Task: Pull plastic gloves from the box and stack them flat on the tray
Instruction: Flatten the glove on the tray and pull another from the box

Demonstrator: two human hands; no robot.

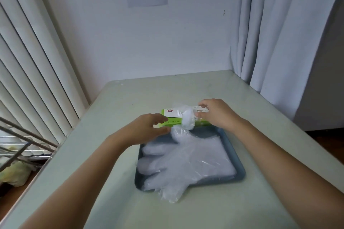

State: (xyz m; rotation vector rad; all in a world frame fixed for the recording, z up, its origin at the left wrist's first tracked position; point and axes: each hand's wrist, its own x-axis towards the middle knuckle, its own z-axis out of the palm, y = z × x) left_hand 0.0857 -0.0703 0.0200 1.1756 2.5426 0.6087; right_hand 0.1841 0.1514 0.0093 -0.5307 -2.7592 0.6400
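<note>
A green and white glove box (170, 115) lies on the table just behind the dark blue tray (240, 165). Clear plastic gloves (188, 161) lie stacked flat in the tray, one glove's fingers hanging over the tray's front rim. A crumpled clear glove (186, 119) hangs out of the box opening down to the tray's back edge. My left hand (149, 128) pinches the lower end of this glove at the box's front. My right hand (216, 113) grips the right end of the box, fingers curled over its top.
The pale green table (115, 182) stands against a white wall. Vertical blinds (33, 61) run along the left, a white curtain (270, 33) hangs at the right. A metal rack (22, 147) stands beyond the table's left edge.
</note>
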